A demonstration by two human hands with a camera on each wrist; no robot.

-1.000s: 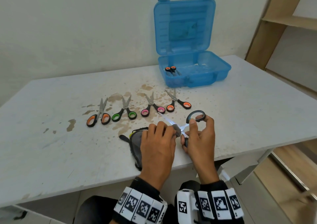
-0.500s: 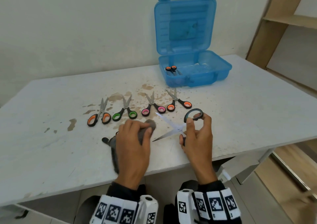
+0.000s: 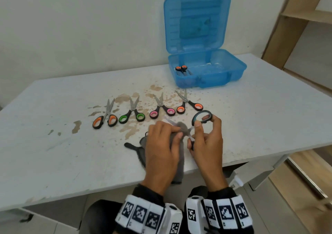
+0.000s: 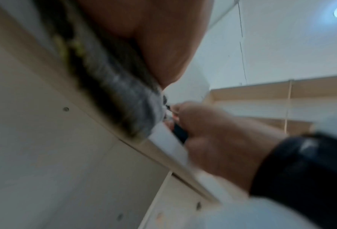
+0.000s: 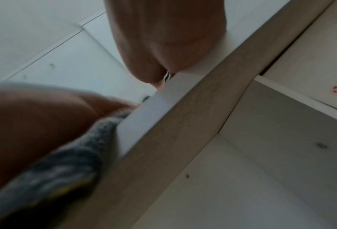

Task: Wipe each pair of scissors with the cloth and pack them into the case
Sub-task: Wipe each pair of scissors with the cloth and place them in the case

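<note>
My right hand (image 3: 203,135) grips a pair of black-handled scissors (image 3: 202,117) by the handles, held open just above the table's front edge. My left hand (image 3: 162,140) holds the grey cloth (image 3: 177,163) and pinches it around a blade near the pivot. Several more scissors lie in a row behind my hands: orange (image 3: 105,119), green (image 3: 132,115), pink (image 3: 162,110) and orange (image 3: 189,105) handles. The open blue case (image 3: 235,72) stands at the back with one orange-handled pair (image 3: 181,69) inside. In the wrist views the cloth (image 4: 124,99) (image 5: 65,162) hangs over the table edge.
The white table (image 3: 269,111) carries brown stains (image 3: 133,128) around the row of scissors. A wooden shelf unit (image 3: 294,18) stands at the right against the wall. The case lid (image 3: 196,22) stands upright.
My left hand slid the cloth left off the blades, then came back right onto a blade near the pivot. The right hand kept holding the open scissors in place.
</note>
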